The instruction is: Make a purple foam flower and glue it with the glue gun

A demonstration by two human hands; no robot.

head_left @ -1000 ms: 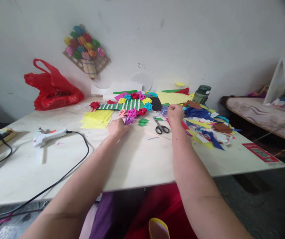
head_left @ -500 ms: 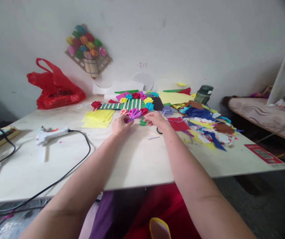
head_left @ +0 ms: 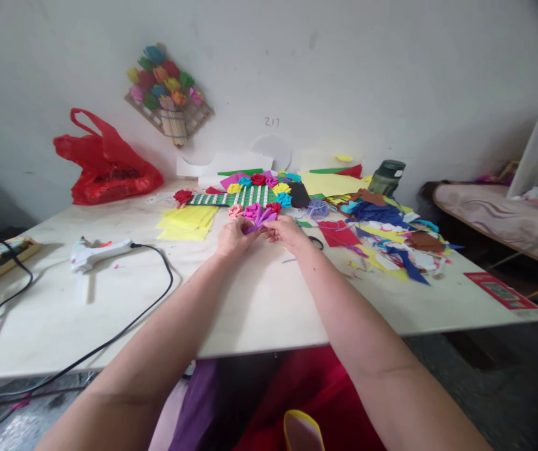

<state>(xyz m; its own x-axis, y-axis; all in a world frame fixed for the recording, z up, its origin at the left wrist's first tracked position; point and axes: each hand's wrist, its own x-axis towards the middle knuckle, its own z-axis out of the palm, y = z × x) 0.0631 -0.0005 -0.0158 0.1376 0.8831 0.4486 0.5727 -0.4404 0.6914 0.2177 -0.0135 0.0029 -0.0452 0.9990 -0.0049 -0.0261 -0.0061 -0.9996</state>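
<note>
Two hands meet at the purple paper [head_left: 263,217], just in front of the flower-trimmed green panel [head_left: 253,196] on the surface [head_left: 259,300]. The left hand [head_left: 235,236] pinches the paper's near end in its grip, seemingly to steady it for the right hand [head_left: 284,231], fingertips close beside; whether that grip holds anything, I cannot tell. Fingers hide the paper's base; only a black loop [head_left: 319,241], probably scissors, shows past the wrist.
</note>
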